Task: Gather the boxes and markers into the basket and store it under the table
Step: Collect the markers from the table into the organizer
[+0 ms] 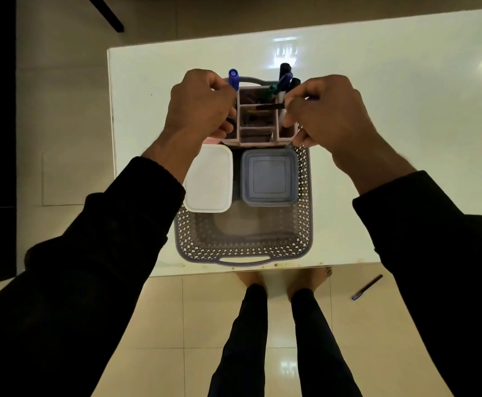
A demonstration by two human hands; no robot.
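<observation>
Both hands, left hand (202, 106) and right hand (327, 111), gripped the pink organizer (262, 121) from either side, between them above the basket (305, 224)'s far end. Its 5 or so markers (284, 78) stood loose; tilting could spill them.

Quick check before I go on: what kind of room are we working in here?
Probably a room in a home: glossy tiled floor, a plain white table, and the person stands barefoot at it.
</observation>
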